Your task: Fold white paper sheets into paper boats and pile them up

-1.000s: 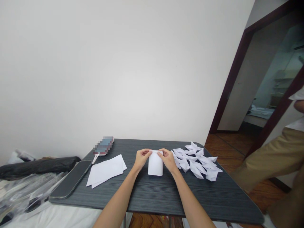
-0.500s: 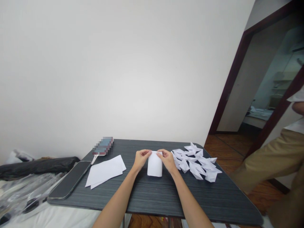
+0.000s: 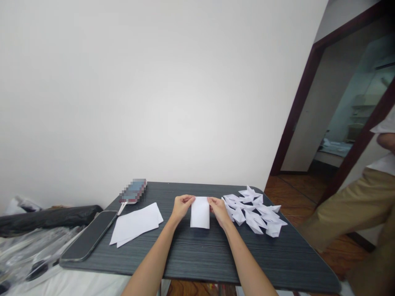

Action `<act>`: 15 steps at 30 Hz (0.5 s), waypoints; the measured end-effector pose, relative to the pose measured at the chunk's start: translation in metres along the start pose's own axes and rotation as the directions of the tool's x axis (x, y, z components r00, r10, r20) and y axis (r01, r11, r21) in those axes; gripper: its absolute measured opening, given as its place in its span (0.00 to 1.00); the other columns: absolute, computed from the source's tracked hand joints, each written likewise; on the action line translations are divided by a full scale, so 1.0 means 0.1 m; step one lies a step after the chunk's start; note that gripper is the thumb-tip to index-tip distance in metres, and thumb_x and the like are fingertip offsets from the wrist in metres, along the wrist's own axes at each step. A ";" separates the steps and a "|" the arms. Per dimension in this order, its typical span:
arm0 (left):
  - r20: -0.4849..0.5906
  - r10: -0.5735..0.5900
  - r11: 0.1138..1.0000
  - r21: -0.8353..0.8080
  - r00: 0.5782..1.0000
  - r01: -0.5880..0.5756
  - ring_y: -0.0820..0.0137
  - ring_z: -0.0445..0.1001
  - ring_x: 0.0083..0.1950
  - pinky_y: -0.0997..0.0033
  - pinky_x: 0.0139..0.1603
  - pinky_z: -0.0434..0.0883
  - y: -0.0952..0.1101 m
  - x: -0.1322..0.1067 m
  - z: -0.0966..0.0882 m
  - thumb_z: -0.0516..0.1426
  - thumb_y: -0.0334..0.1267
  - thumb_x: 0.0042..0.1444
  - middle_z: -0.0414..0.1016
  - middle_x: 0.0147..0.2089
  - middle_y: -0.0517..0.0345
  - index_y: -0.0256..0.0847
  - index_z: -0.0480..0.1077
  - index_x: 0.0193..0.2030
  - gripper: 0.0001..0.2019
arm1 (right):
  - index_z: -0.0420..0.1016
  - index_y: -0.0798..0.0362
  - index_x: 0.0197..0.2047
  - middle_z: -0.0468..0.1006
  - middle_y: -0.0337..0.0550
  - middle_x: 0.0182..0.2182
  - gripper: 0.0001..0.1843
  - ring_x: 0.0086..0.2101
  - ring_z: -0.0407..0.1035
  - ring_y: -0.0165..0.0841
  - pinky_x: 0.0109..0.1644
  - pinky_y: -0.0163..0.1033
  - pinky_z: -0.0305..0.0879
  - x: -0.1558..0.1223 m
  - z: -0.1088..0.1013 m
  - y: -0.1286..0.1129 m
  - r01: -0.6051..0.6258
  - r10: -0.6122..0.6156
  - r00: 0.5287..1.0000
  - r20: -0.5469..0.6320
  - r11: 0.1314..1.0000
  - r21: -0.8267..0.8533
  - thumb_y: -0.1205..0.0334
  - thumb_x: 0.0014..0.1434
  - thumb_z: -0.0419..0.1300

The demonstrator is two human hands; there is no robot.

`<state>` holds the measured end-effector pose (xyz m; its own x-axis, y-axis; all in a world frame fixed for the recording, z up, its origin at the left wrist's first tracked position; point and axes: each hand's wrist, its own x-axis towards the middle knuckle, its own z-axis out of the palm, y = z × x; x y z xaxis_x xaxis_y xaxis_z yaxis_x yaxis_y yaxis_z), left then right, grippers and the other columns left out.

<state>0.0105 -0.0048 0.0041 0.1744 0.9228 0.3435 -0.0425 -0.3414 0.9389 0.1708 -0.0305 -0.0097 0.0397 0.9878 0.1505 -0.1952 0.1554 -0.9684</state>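
Observation:
A white sheet of paper [image 3: 200, 213], doubled over into a small rectangle, is held upright above the middle of the table. My left hand [image 3: 183, 205] pinches its upper left corner between thumb and fingers. At the upper right corner, my right hand [image 3: 218, 209] grips it the same way. Several folded white paper boats [image 3: 253, 209] lie in a cluster just right of my right hand. To the left of my left hand, flat white paper sheets [image 3: 135, 224] overlap on the table.
The dark wood-grain table [image 3: 197, 263] stands against a white wall. A black phone [image 3: 89, 236] lies on its left edge, with a blurred-out device [image 3: 134, 191] behind. Plastic-wrapped items [image 3: 31, 246] sit left of the table. A person in tan trousers [image 3: 354, 201] stands at right near a doorway.
The paper's lower edge now shows its layers slightly apart rather than rounded together. My right thumb has shifted outward to the paper's right edge. The view has moved slightly.

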 end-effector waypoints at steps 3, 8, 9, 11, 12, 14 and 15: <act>-0.044 0.029 0.999 0.017 0.999 -0.029 0.70 0.70 0.26 0.76 0.24 0.65 0.00 0.01 -0.04 0.57 0.42 0.41 0.74 0.27 0.51 0.31 0.72 0.30 0.14 | 0.73 0.58 0.30 0.75 0.43 0.22 0.21 0.23 0.67 0.32 0.28 0.37 0.62 -0.02 0.03 0.01 -0.061 0.064 0.991 0.114 0.998 -0.025 0.48 0.41 0.59; -0.069 0.056 0.998 0.044 0.996 -0.053 0.71 0.70 0.25 0.77 0.23 0.64 0.00 0.04 -0.10 0.57 0.42 0.41 0.74 0.25 0.52 0.31 0.72 0.28 0.14 | 0.72 0.60 0.25 0.74 0.42 0.20 0.19 0.23 0.67 0.31 0.28 0.36 0.62 -0.03 0.04 0.06 -0.074 0.082 0.985 0.151 0.995 -0.059 0.50 0.40 0.60; -0.083 0.052 0.998 0.047 0.995 -0.048 0.71 0.70 0.25 0.77 0.23 0.64 0.00 0.05 -0.11 0.57 0.42 0.41 0.74 0.25 0.52 0.31 0.72 0.28 0.14 | 0.72 0.60 0.26 0.74 0.42 0.20 0.19 0.23 0.68 0.31 0.28 0.36 0.62 -0.03 0.04 0.07 -0.089 0.097 0.981 0.165 0.995 -0.054 0.50 0.41 0.59; -0.129 0.039 0.998 0.049 0.991 -0.033 0.70 0.70 0.26 0.76 0.24 0.64 -0.01 0.06 -0.14 0.57 0.42 0.41 0.74 0.26 0.51 0.31 0.72 0.29 0.14 | 0.71 0.60 0.25 0.74 0.42 0.20 0.19 0.23 0.68 0.32 0.29 0.37 0.63 -0.05 0.06 0.06 -0.125 0.137 0.967 0.213 0.990 -0.067 0.50 0.41 0.59; -0.157 0.034 0.998 0.050 0.987 -0.027 0.70 0.71 0.26 0.76 0.24 0.65 -0.01 0.07 -0.16 0.58 0.42 0.41 0.74 0.26 0.51 0.31 0.72 0.29 0.14 | 0.71 0.60 0.24 0.74 0.41 0.20 0.19 0.23 0.68 0.32 0.29 0.37 0.63 -0.06 0.07 0.05 -0.142 0.157 0.959 0.237 0.986 -0.083 0.50 0.40 0.60; -0.217 0.031 0.998 0.052 0.976 -0.020 0.69 0.71 0.28 0.75 0.25 0.66 -0.02 0.10 -0.20 0.58 0.42 0.40 0.75 0.27 0.50 0.31 0.72 0.29 0.14 | 0.71 0.60 0.24 0.74 0.41 0.19 0.18 0.23 0.69 0.32 0.29 0.37 0.64 -0.09 0.09 0.02 -0.160 0.186 0.943 0.274 0.980 -0.115 0.50 0.39 0.60; -0.249 0.033 0.998 0.056 0.968 -0.020 0.68 0.72 0.28 0.74 0.26 0.66 -0.02 0.11 -0.22 0.58 0.42 0.39 0.75 0.28 0.50 0.31 0.72 0.29 0.14 | 0.71 0.60 0.24 0.74 0.42 0.18 0.18 0.23 0.69 0.33 0.29 0.37 0.64 -0.11 0.11 0.00 -0.165 0.195 0.937 0.288 0.978 -0.125 0.50 0.39 0.60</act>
<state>-0.0094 0.0098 0.0059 -0.0774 0.9264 0.3685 0.0093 -0.3689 0.9294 0.1597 -0.0408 -0.0092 -0.2834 0.9590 0.0094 -0.0748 -0.0123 -0.9971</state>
